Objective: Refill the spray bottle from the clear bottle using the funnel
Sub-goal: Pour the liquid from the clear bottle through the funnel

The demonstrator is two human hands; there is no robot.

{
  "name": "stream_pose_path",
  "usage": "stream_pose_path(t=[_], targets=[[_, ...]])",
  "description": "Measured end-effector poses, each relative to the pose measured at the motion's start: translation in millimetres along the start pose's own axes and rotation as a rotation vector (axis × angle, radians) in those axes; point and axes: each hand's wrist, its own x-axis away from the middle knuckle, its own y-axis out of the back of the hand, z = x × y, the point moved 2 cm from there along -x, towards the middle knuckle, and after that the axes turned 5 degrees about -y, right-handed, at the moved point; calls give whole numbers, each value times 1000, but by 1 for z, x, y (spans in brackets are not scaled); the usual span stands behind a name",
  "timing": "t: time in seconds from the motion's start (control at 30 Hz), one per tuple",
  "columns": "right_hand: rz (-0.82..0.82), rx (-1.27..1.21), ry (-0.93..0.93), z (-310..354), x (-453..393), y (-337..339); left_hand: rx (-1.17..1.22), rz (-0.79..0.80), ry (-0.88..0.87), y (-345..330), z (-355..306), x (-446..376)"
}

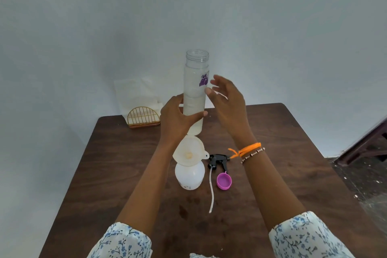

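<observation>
Your left hand point(178, 117) is wrapped around the lower half of the clear bottle point(195, 90), which stands upright in the middle of the frame with its cap off and its wide threaded mouth open. Your right hand point(226, 102) is beside the bottle's upper part with its fingers spread, near the purple label but not gripping it.

The bottle looks smooth-walled and slick, and the pale liquid fills roughly the bottom two thirds, so expect real weight low down. It is probably thin plastic that gives if you squeeze, so hold firmly rather than hard. Take the second hold higher, just below the threads, so you can steer the tilt. The wide mouth will likely pour fast, so tip slowly.

Directly below, lower centre of the frame, the white spray bottle point(189, 176) stands on the brown table point(293, 174) with the funnel point(189, 151) seated in its neck. The funnel looks light and slightly tilted, so a knock could unseat it. The black spray head point(218, 160) with its tube and a purple cap point(224, 181) lie just right of the spray bottle.
</observation>
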Motion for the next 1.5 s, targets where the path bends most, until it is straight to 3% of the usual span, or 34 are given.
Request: stream_pose_path(t=[0.17,0.5,0.7,1.07,1.5], targets=[[94,7,26,24,-14,-14,15,8,-10,3,-6,-2],[-53,-44,75,26,-9,-18,113,71,-35,5,-6,2],[-72,37,135,17,-1,-11,46,193,39,14,18,30],[-73,221,173,-21,33,-4,-61,206,190,6,62,94],[47,434,142,-65,44,-2,206,140,311,-18,74,104]])
